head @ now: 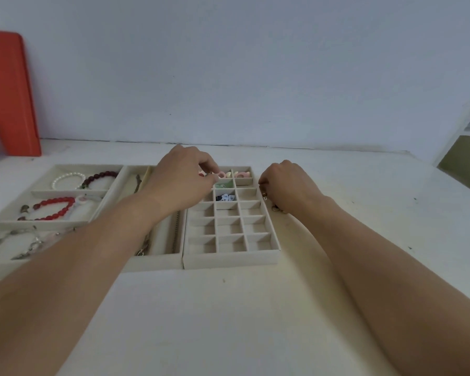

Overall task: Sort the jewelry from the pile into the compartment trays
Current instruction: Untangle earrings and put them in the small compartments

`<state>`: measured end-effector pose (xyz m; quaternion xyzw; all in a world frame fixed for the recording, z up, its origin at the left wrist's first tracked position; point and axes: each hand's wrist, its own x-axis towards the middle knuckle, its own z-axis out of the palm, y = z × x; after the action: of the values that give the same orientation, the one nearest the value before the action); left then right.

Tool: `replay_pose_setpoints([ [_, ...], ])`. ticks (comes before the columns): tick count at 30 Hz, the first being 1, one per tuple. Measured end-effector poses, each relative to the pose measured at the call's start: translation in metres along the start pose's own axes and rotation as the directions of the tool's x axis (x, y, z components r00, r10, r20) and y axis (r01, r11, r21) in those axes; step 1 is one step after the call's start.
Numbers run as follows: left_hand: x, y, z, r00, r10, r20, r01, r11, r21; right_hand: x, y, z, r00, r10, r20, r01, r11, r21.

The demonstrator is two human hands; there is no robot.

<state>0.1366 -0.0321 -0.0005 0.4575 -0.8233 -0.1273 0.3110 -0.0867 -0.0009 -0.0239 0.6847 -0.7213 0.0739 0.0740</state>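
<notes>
Your left hand (183, 176) reaches over the far end of the small-cell tray (229, 256), fingers curled, pinching a small piece above the back row; what the piece is, you cannot tell from here. Pink rings (229, 174) already sit in the back cells, a green piece (224, 183) one row nearer, dark and white bits (225, 197) in the cell nearer again. Most cells toward you hold nothing.

Your right hand (288, 185) rests on the worktop (228, 321) just beside the tray's right wall, fingers curled over what remains of the pile (276, 208); small metal pieces show at its edge. Whether it grips one, cannot tell.

Bracelets lie in the large tray (63, 222) at left: pearl bracelet (67, 179), dark bead bracelet (99, 178), red bead bracelet (55, 208).

Risks, as judged:
- Left forearm crosses low over the chain tray (160, 253); a drop of the wrist could drag a chain out.
- Release from height may bounce the piece into a neighbouring cell.
- Right hand hides the pile; a sweep could scatter pieces off the worktop.
</notes>
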Motion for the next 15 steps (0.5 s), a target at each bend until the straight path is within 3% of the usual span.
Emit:
replay_pose_setpoints([
  [6, 0.004, -0.003, -0.003, 1.000, -0.017, -0.003, 0.017, 1.000, -0.009, -0.005, -0.007, -0.012, 0.992, -0.010, 0.123, 0.014, 0.999, -0.032],
  [15, 0.001, 0.000, -0.007, 1.000, -0.019, 0.008, 0.019, 0.999, -0.042, -0.005, 0.005, -0.011, 0.995, 0.089, 0.042, -0.094, 0.985, 0.146],
])
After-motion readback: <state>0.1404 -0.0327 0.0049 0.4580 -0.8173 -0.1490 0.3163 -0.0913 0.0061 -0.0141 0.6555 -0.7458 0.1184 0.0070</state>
